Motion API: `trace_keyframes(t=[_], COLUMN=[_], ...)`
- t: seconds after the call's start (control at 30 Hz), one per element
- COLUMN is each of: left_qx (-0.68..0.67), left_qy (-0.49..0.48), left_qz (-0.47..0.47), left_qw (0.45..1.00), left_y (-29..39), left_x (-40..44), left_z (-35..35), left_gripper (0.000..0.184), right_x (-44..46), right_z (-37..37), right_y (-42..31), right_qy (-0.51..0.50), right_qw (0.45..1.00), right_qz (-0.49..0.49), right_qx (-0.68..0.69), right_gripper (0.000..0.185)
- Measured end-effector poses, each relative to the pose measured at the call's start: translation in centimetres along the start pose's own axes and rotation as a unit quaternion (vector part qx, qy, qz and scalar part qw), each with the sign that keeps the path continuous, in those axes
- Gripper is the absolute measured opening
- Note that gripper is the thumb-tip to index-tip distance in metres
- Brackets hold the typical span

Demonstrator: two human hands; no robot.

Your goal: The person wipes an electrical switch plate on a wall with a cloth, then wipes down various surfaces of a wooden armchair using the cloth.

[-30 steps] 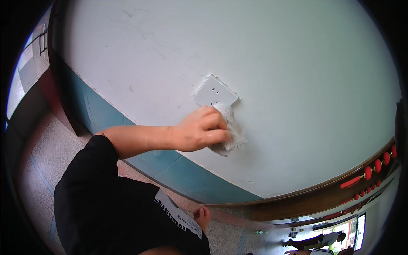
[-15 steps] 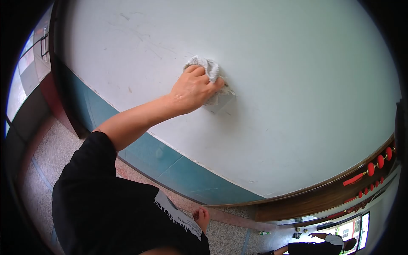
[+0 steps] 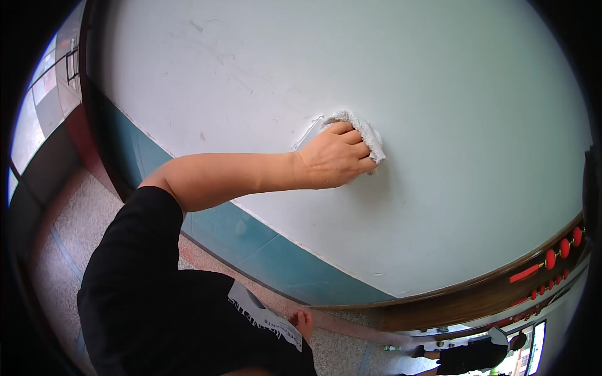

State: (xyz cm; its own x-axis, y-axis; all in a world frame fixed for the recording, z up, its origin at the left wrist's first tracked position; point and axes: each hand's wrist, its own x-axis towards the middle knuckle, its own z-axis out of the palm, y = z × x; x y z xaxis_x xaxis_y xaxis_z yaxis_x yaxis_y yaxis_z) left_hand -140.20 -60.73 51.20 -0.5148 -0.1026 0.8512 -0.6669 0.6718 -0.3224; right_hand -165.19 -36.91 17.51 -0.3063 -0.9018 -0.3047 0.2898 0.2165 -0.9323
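Observation:
My left hand (image 3: 337,158) presses a crumpled whitish cloth (image 3: 375,139) flat against a pale wall (image 3: 451,125). The fingers are bent over the cloth, and part of it shows beyond the knuckles. Next to the wrist, a small patch with a rough white edge (image 3: 307,133) is partly covered by the hand. Low in the view, my right hand (image 3: 302,323) hangs beside the black shirt, small and partly hidden. Its fingers look curled, with nothing visible in them.
Faint scuffs (image 3: 216,53) mark the wall. Teal tiles (image 3: 251,241) run along its base, above a speckled floor (image 3: 81,213). Red lanterns (image 3: 550,259) hang at the lower right. Another person (image 3: 473,354) stands in the background; the view is turned sideways.
My left hand has slid the cloth right and somewhat down in the view, uncovering the white edge of the patch. The background person has shifted slightly.

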Motion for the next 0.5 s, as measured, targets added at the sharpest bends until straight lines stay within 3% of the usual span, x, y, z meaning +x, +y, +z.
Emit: trace_keyframes(t=[0.13, 0.27, 0.33, 0.5], left_qx=[-0.005, 0.005, -0.047, -0.118], left_qy=[-0.063, 0.034, 0.095, 0.093], left_qz=[-0.072, -0.118, -0.265, -0.342], left_qw=[0.995, 0.992, 0.959, 0.928], left_y=[-2.0, -3.2, -2.0, -0.5], left_x=[-2.1, -5.2, -6.7, -10.2], left_z=[-1.6, -1.3, -0.4, 1.4], left_gripper=[0.03, 0.026, 0.027, 0.021], right_x=[0.3, 0.4, 0.0, -0.6], right_z=[-0.3, -0.9, -1.0, 0.0], right_y=[-0.2, 0.3, 0.4, 0.1], right_qy=[0.005, 0.0, 0.013, 0.043], right_qw=[1.0, 1.0, 0.999, 0.998], right_qz=[0.005, -0.008, -0.015, -0.013], right_qx=[0.001, 0.019, 0.037, 0.047], right_gripper=[0.014, 0.015, 0.015, 0.014])
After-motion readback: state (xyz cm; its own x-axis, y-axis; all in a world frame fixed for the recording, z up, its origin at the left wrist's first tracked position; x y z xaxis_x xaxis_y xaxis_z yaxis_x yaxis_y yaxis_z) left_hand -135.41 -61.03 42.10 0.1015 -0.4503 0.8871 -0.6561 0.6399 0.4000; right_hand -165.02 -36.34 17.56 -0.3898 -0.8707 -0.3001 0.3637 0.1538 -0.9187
